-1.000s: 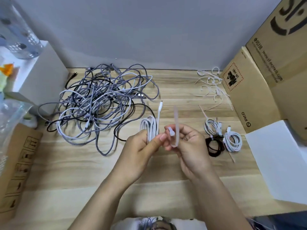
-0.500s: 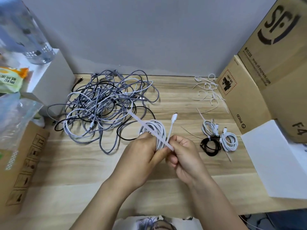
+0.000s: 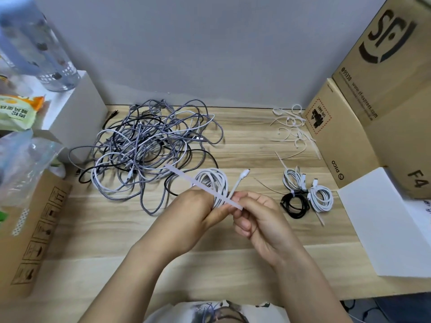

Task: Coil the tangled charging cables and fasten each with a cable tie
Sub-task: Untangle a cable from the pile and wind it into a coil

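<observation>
My left hand point(image 3: 189, 220) grips a coiled white cable point(image 3: 213, 183) above the wooden table point(image 3: 116, 229); one plug end point(image 3: 243, 174) sticks up to the right. A translucent white cable tie point(image 3: 198, 185) lies slanted across the coil, and my right hand point(image 3: 258, 220) pinches its lower right end. A big tangle of grey, white and black cables point(image 3: 144, 150) lies behind to the left. Three tied coils sit on the right: two white point(image 3: 294, 180) point(image 3: 321, 198) and one black point(image 3: 294, 205). Loose cable ties point(image 3: 292, 129) are heaped at the back right.
Cardboard boxes point(image 3: 338, 141) stand along the right side, with a white box point(image 3: 382, 220) in front of them. On the left are a white box point(image 3: 77, 117), a clear bottle point(image 3: 39, 50), snack bags and a cardboard box point(image 3: 30, 229).
The cable tie swung from upright to slanted down-left across the coil. Both hands lowered slightly with the coil. The camera tilted, so the scene sits lower in view.
</observation>
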Motion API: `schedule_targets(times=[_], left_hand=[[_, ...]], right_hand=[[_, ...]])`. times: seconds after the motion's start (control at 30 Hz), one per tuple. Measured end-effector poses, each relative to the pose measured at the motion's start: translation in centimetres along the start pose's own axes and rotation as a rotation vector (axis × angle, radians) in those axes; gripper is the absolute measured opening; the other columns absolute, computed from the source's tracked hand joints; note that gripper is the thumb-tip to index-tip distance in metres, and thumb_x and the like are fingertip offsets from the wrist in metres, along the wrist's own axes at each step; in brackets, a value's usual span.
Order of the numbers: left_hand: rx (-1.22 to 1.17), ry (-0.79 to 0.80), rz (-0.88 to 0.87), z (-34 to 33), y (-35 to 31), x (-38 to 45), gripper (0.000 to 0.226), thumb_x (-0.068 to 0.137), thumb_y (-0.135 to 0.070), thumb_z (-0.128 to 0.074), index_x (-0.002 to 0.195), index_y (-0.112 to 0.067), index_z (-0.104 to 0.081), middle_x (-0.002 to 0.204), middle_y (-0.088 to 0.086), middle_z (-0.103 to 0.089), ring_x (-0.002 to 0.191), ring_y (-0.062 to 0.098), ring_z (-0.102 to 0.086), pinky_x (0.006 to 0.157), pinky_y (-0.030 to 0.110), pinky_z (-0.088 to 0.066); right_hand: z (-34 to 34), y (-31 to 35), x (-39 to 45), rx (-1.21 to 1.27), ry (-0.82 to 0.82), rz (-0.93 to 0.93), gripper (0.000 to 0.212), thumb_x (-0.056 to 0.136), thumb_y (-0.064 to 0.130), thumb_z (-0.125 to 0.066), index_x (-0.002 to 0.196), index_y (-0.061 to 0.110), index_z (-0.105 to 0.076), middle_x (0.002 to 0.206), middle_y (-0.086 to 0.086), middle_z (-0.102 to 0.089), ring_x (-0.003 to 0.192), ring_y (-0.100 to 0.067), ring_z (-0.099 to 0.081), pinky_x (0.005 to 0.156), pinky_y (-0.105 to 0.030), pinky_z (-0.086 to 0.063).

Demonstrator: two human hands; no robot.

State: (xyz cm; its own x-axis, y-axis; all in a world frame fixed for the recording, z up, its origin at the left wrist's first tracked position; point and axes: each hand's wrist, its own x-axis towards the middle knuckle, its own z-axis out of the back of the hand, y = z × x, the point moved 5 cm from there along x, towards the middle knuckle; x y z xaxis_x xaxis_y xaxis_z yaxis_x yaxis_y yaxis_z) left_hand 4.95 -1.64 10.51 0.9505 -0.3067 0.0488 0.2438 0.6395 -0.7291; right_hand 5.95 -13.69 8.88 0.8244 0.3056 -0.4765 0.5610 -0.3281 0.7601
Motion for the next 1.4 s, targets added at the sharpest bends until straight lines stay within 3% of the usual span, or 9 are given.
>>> schedule_targets(times=[0.5, 0.6, 0.73, 0.9, 1.0, 1.1, 1.17, 1.27, 1.4], left_hand=[[-0.114, 0.029, -0.066, 0.1, -0.8, 0.3, 0.042, 0.085, -0.052, -0.044, 0.084, -0.017, -0.068, 0.068, -0.022, -0.048, 0.073, -0.012, -0.047, 0.063, 0.005, -0.033], [-0.067, -0.031, -0.066, 0.3, -1.0, 0.4, 0.021, 0.086, -0.039, -0.055, 0.066, -0.034, -0.052, 0.056, -0.018, -0.04, 0.066, -0.018, -0.045, 0.059, 0.001, -0.03], [-0.037, -0.04, -0.065, 0.2, -0.3, 0.4, 0.049, 0.082, -0.056, -0.042, 0.075, -0.012, -0.063, 0.067, -0.01, -0.048, 0.069, -0.002, -0.048, 0.06, 0.008, -0.032], [-0.166, -0.105, -0.114, 1.3, -0.7, 0.1, 0.03, 0.08, -0.043, -0.054, 0.077, -0.017, -0.069, 0.064, -0.015, -0.052, 0.065, -0.012, -0.049, 0.059, 0.001, -0.031], [-0.147, -0.124, -0.139, 1.6, -1.3, -0.1, 0.015, 0.08, -0.036, -0.059, 0.07, -0.025, -0.064, 0.061, -0.022, -0.054, 0.062, -0.018, -0.047, 0.057, -0.002, -0.03], [-0.136, -0.142, -0.128, 1.5, -0.9, -0.1, 0.024, 0.084, -0.039, -0.052, 0.067, -0.024, -0.057, 0.06, -0.018, -0.047, 0.06, -0.008, -0.043, 0.056, 0.003, -0.03], [-0.108, -0.17, -0.11, 1.5, -0.6, -0.2, 0.028, 0.086, -0.043, -0.047, 0.068, -0.024, -0.057, 0.058, -0.017, -0.042, 0.06, -0.005, -0.042, 0.056, 0.005, -0.03], [-0.153, -0.139, -0.078, 1.0, -0.4, -0.4, 0.025, 0.087, -0.047, -0.045, 0.065, -0.038, -0.053, 0.062, -0.015, -0.049, 0.063, 0.0, -0.047, 0.057, 0.011, -0.032], [-0.236, -0.141, 0.003, 0.3, 0.5, -1.0, 0.046, 0.083, -0.056, -0.044, 0.061, -0.016, -0.049, 0.057, -0.009, -0.044, 0.055, 0.007, -0.041, 0.051, 0.022, -0.032]], right_hand=[[-0.4, -0.6, 0.0, 0.195, 0.077, -0.124, 0.051, 0.085, -0.009, -0.036, 0.042, 0.013, -0.053, 0.043, 0.001, -0.042, 0.03, -0.001, -0.028, 0.033, -0.013, -0.021], [-0.2, -0.9, 0.2, 0.217, 0.048, -0.133, 0.049, 0.086, -0.007, -0.039, 0.044, 0.013, -0.055, 0.045, 0.002, -0.043, 0.03, -0.001, -0.03, 0.031, -0.012, -0.023], [-0.7, -0.8, 0.0, 0.301, 0.115, -0.188, 0.02, 0.059, 0.005, -0.069, 0.045, 0.012, -0.057, 0.049, 0.001, -0.042, 0.031, -0.002, -0.033, 0.031, -0.011, -0.026], [-1.6, -0.9, -0.4, 0.371, 0.302, -0.209, 0.044, 0.024, 0.014, -0.095, 0.05, 0.009, -0.06, 0.051, -0.001, -0.046, 0.033, -0.001, -0.035, 0.031, -0.011, -0.031], [-2.1, -0.4, -0.7, 0.343, 0.294, -0.202, 0.037, 0.032, 0.01, -0.092, 0.051, 0.009, -0.061, 0.05, -0.001, -0.046, 0.033, -0.001, -0.035, 0.031, -0.011, -0.031], [-1.8, 0.0, -0.7, 0.214, 0.201, -0.173, 0.011, 0.067, 0.002, -0.063, 0.059, 0.005, -0.057, 0.048, 0.0, -0.046, 0.032, 0.0, -0.032, 0.031, -0.011, -0.027], [-1.4, 0.3, -0.8, 0.101, 0.152, -0.116, 0.016, 0.079, -0.003, -0.05, 0.066, 0.004, -0.054, 0.046, 0.0, -0.05, 0.031, -0.001, -0.033, 0.031, -0.013, -0.026], [-1.1, 0.8, -1.1, -0.094, 0.076, 0.018, 0.015, 0.078, -0.005, -0.062, 0.068, 0.006, -0.058, 0.047, -0.003, -0.052, 0.032, -0.007, -0.039, 0.033, -0.017, -0.032], [-0.9, 1.9, -1.8, -0.424, 0.004, 0.198, 0.022, 0.08, -0.007, -0.062, 0.066, 0.01, -0.064, 0.048, 0.003, -0.059, 0.038, -0.009, -0.047, 0.041, -0.02, -0.042]])
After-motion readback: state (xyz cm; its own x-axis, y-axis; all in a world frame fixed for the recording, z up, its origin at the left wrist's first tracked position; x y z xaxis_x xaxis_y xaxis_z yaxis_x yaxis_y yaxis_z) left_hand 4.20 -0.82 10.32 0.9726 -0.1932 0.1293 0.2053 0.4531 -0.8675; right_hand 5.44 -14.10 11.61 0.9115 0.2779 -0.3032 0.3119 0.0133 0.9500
